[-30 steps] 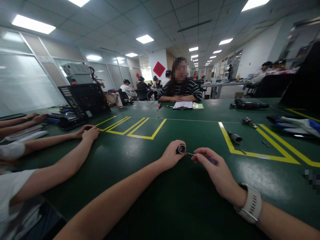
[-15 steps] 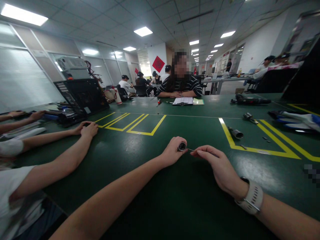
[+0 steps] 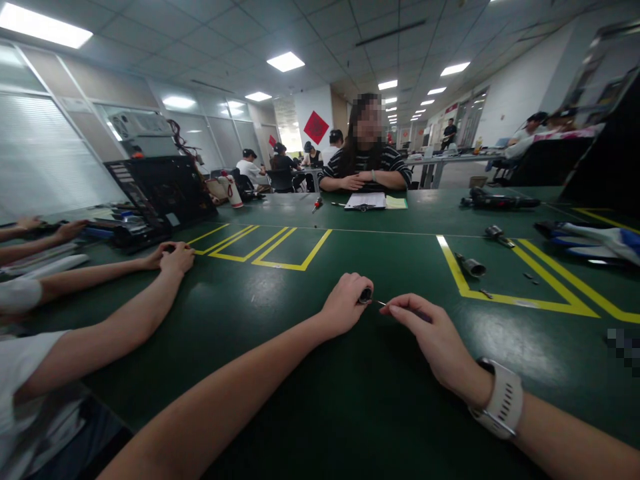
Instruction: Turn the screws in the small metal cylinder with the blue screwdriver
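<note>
My left hand (image 3: 344, 308) is wrapped round a small metal cylinder (image 3: 367, 294), its dark open end turned towards me. Just to the right, my right hand (image 3: 436, 341) pinches a slim screwdriver (image 3: 378, 303). Its thin shaft points left at the cylinder's lower edge; I cannot tell whether the tip touches it. Part of a dark handle shows under the fingers, and the rest is hidden. Both hands are low over the green table (image 3: 280, 320). A similar metal cylinder (image 3: 472, 267) lies to the right within yellow tape, near small metal bits (image 3: 485, 293).
Further right are a metal fitting (image 3: 499, 236), blue-and-white gloves (image 3: 590, 240) and a black power tool (image 3: 497, 199). A clipboard (image 3: 367, 201) and a red screwdriver (image 3: 317, 205) lie across the table, before a seated person. On the left, co-workers' hands (image 3: 175, 257) are near a black computer case (image 3: 160, 193).
The cylinder has turned slightly in my left hand, so its open end shows less. My right hand has shifted a little, still holding the screwdriver. The person opposite has moved their arms and head.
</note>
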`<action>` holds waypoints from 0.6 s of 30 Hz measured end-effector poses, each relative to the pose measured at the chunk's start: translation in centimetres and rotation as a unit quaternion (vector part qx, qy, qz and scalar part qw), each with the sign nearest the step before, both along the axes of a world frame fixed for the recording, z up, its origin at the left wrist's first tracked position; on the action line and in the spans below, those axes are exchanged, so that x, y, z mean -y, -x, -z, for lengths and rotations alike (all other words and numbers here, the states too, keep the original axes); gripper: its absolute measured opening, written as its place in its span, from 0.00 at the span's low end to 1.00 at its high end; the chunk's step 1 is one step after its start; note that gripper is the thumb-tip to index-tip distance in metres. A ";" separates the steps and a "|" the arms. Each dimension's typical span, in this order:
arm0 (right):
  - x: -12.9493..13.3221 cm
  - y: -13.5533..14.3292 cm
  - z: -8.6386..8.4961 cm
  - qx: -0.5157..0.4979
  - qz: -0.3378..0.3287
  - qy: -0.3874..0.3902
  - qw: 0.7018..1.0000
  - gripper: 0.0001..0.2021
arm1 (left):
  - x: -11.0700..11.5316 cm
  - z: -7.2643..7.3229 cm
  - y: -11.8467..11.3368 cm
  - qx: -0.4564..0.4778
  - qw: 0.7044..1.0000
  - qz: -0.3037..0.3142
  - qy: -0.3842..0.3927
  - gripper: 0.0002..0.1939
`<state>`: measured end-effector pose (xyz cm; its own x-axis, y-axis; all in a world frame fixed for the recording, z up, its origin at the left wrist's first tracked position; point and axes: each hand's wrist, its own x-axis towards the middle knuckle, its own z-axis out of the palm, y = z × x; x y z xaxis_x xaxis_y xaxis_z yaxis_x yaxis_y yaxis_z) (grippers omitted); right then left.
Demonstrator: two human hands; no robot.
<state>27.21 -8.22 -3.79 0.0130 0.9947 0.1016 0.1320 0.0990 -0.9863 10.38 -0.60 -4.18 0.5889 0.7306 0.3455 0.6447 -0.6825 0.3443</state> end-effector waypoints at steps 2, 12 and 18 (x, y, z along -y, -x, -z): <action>0.1 0.0 -0.2 -0.012 -0.005 0.010 1.000 0.08 | 0.2 -0.1 0.0 -0.023 0.999 0.019 -0.014 0.06; -0.7 -0.7 -0.2 -0.225 -0.023 0.089 0.970 0.05 | -0.3 0.4 0.1 0.051 0.997 0.046 0.029 0.05; -0.7 -0.4 0.0 -0.242 -0.024 0.084 0.966 0.05 | -0.5 0.3 0.2 0.075 0.994 0.059 0.048 0.07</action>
<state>27.64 -7.48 -3.75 -0.0278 0.9973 -0.0680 -0.3489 -0.0734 -0.9343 10.15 -0.12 -4.51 0.6196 0.6930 0.3686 0.4983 -0.7101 0.4974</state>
